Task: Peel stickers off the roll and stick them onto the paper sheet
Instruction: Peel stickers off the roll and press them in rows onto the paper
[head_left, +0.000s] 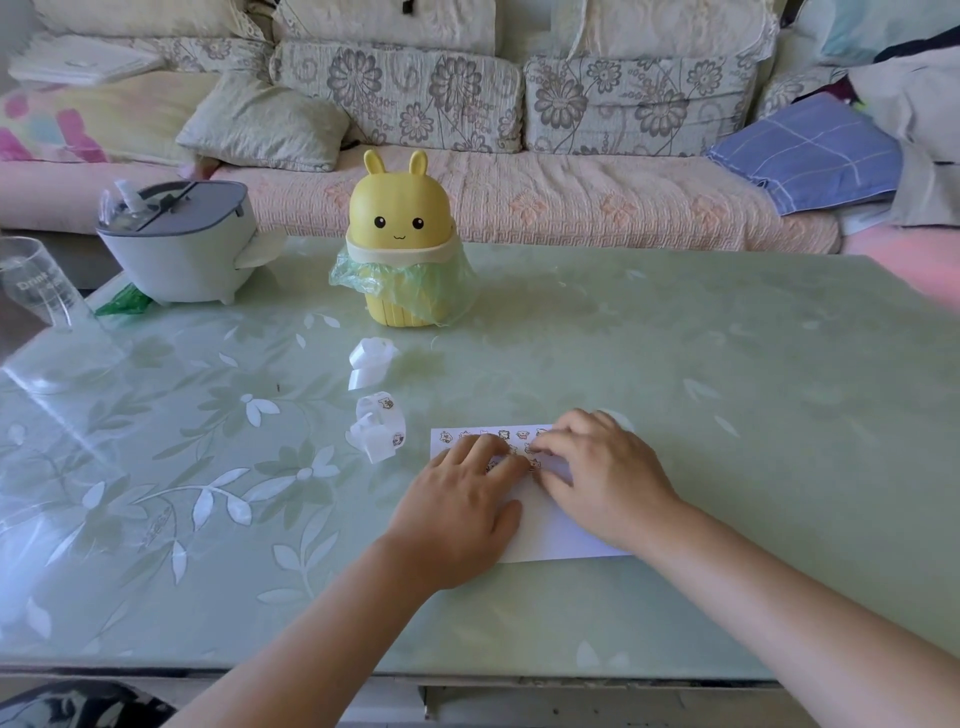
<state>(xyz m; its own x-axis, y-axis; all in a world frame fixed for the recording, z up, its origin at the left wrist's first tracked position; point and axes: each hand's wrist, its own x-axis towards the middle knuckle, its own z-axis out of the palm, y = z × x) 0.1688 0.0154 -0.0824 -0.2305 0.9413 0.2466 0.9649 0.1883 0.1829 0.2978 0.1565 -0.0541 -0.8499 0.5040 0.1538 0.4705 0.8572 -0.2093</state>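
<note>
We see the white paper sheet (550, 535) lying flat, cartoon stickers (504, 434) in rows along its far edge; the sticker roll (376, 427) lies loosely uncurled just left.

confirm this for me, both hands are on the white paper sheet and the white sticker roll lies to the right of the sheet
Not quite. The head view shows the white sticker roll lying to the left of the white paper sheet, not the right. The left hand and right hand are both on the sheet.
</note>
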